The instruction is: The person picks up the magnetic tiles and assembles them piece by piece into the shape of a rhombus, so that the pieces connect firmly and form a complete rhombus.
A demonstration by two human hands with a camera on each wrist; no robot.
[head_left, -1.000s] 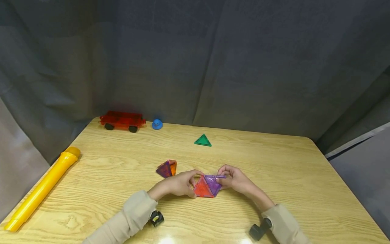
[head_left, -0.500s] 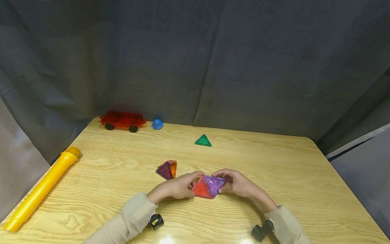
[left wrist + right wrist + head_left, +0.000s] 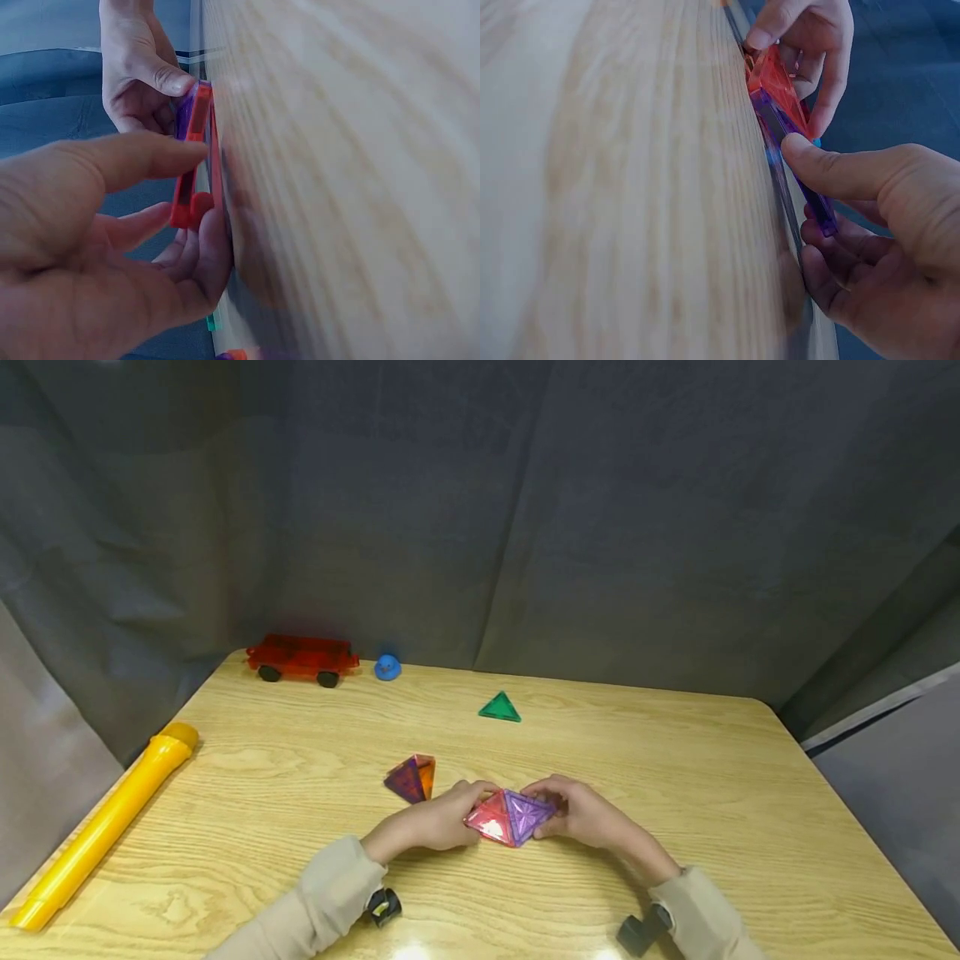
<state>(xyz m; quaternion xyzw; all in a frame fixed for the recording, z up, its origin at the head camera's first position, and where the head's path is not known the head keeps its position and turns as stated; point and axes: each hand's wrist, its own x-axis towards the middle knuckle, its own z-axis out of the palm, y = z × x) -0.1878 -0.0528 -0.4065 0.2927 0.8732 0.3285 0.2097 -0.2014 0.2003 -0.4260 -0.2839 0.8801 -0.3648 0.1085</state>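
A red triangular magnetic tile (image 3: 491,818) and a purple triangular magnetic tile (image 3: 528,814) meet along one edge, just above the table in the head view. My left hand (image 3: 446,818) pinches the red tile at its outer side. On the opposite side, my right hand (image 3: 588,814) grips the purple tile between thumb and fingers. Both tiles tilt: the left wrist view shows the red tile's thick edge (image 3: 191,161), and the right wrist view the purple edge (image 3: 802,176). Beneath them are more coloured edges; whether these are further tiles or reflections I cannot tell.
A small purple and orange tile pyramid (image 3: 411,778) stands close to my left hand. Farther back lie a green triangular tile (image 3: 500,707), a blue toy bird (image 3: 387,667) and a red wheeled cart (image 3: 302,658). A yellow tube (image 3: 105,827) lies along the left table edge.
The purple piece that stood edge-on by my right fingers has folded down toward the tile pair. My right fingers have shifted their grip, and the joined tiles have tilted and moved slightly left.
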